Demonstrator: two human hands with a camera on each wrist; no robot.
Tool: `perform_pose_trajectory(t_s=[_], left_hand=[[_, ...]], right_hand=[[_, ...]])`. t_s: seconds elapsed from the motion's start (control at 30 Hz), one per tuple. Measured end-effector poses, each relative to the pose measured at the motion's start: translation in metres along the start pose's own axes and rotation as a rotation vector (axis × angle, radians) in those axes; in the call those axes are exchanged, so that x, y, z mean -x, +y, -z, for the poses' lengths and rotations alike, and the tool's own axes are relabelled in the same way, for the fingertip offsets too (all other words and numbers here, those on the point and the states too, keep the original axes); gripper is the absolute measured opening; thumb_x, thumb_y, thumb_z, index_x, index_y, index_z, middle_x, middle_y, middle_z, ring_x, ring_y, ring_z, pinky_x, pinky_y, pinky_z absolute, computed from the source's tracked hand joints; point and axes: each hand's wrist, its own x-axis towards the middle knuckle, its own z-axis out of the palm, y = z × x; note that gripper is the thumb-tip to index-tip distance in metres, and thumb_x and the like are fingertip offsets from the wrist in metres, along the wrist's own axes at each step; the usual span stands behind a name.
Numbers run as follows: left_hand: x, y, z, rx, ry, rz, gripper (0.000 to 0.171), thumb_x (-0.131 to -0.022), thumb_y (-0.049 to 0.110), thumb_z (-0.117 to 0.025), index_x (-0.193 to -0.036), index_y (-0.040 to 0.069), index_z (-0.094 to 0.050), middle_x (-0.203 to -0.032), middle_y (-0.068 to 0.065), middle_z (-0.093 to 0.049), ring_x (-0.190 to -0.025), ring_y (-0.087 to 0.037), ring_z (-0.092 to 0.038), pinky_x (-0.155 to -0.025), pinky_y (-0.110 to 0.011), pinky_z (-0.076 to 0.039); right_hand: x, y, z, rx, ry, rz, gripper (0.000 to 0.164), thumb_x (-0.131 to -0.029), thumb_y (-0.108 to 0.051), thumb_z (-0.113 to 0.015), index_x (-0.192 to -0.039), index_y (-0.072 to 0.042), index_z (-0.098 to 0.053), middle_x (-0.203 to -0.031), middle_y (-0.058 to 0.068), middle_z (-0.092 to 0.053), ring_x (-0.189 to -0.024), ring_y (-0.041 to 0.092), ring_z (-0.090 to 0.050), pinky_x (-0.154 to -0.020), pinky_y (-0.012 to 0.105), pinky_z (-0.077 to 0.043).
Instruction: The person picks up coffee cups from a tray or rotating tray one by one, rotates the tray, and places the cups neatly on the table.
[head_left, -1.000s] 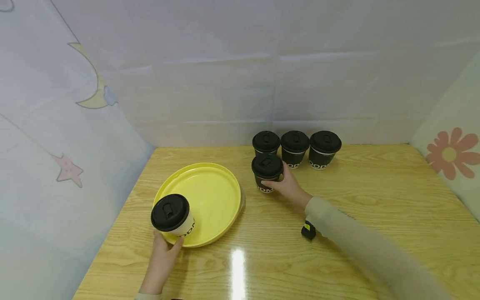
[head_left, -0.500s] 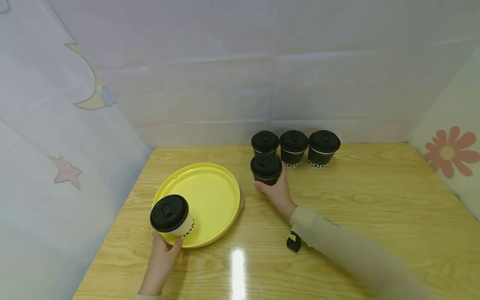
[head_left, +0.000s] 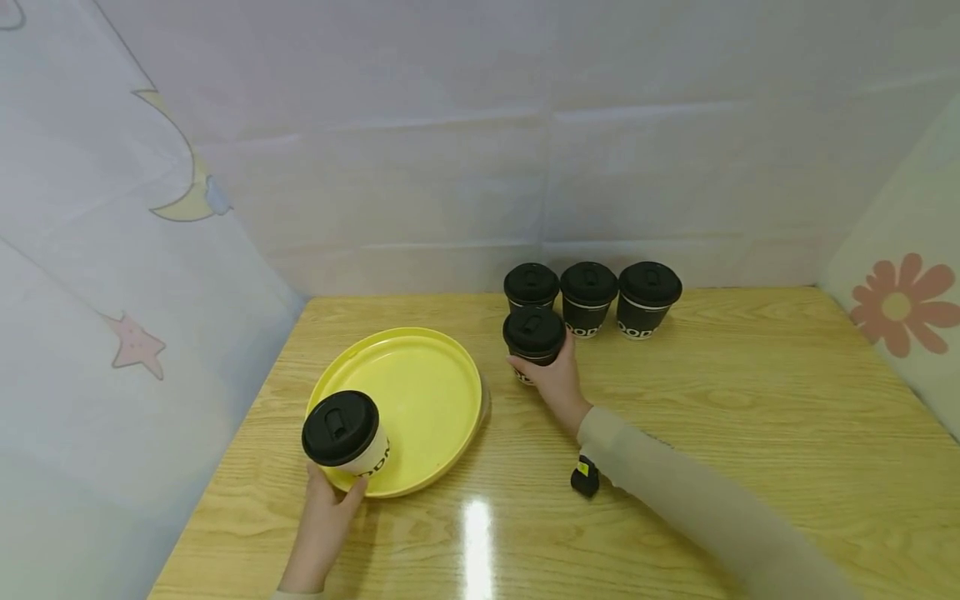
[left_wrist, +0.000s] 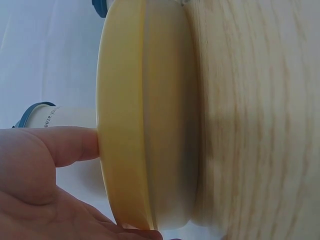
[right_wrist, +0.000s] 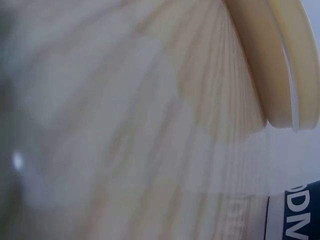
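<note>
My left hand [head_left: 326,504] is at the near left rim of a round yellow tray [head_left: 435,392], thumb and fingers spread along its edge. In the left wrist view the straight thumb [left_wrist: 75,142] touches the tray's side [left_wrist: 120,115]. On the tray, just beyond this hand, stands a white paper cup [head_left: 367,454] with a black lid. Right of the tray, my right hand [head_left: 555,379] grips a dark-sleeved, black-lidded paper cup [head_left: 534,333], thumb in front and fingers around its right side. The cup is upright; its lettering [right_wrist: 298,207] shows in the right wrist view, the hand does not.
Three more black-lidded cups stand in a row at the back: a left one [head_left: 531,283], a middle one [head_left: 587,304] and a right one [head_left: 647,300]. The left one is partly hidden behind the gripped cup. A small black device [head_left: 585,477] is under the right cuff.
My right hand keeps its grip on the cup while its wrist and forearm have swung left and nearer. The thumb has shifted left across the cup's front. The left hand and tray look unchanged.
</note>
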Motion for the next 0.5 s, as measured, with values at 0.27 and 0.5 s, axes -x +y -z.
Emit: perform_pose_trajectory(t_s=[0.27, 0.5], left_hand=[[0.001, 0.0, 0.0, 0.0, 0.0, 0.004, 0.097, -0.1, 0.014, -0.053, -0.138, -0.011, 0.033, -0.148, -0.035, 0.028, -0.138, -0.047, 0.02, -0.112, -0.062, 0.003], [0.001, 0.001, 0.0, 0.004, 0.0, -0.006, 0.097, -0.1, 0.014, -0.053, -0.138, -0.01, 0.034, -0.149, -0.033, 0.027, -0.139, -0.046, 0.019, -0.112, -0.061, 0.003]], right_hand=[[-0.008, 0.001, 0.014, 0.034, -0.132, -0.022, 0.099, -0.078, -0.02, -0.083, -0.15, -0.006, -0.018, -0.148, 0.017, -0.033, -0.137, 0.032, -0.033, -0.113, 0.048, -0.025], [-0.019, 0.002, 0.028, 0.058, -0.254, -0.08, 0.098, -0.082, -0.018, -0.08, -0.153, -0.008, -0.013, -0.152, 0.017, -0.027, -0.14, 0.032, -0.029, -0.115, 0.05, -0.021]])
